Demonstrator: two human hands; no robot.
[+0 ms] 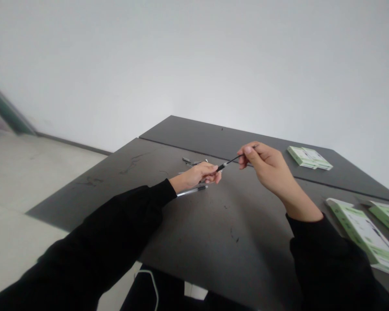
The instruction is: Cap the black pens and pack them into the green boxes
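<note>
My left hand [199,173] is closed around a pen barrel [221,167] with a black grip, its open end pointing up and to the right. A thin dark pen refill [235,159] runs from that end to my right hand [264,163]. Thumb and fingers of the right hand pinch the refill near its far end. The refill's tip meets the barrel; how far it sits inside I cannot tell. Below my left wrist a clear pen with a dark grip [192,191] lies on the table. Several pen parts [187,161] lie behind the left hand, which partly hides them.
The dark table [194,242] has a seam across it and scuff marks. Green-and-white boxes [309,157] lie at the back right. Another green-and-white box [365,233] lies beside my right sleeve, with one more at the right edge. A white wall [194,60] stands behind.
</note>
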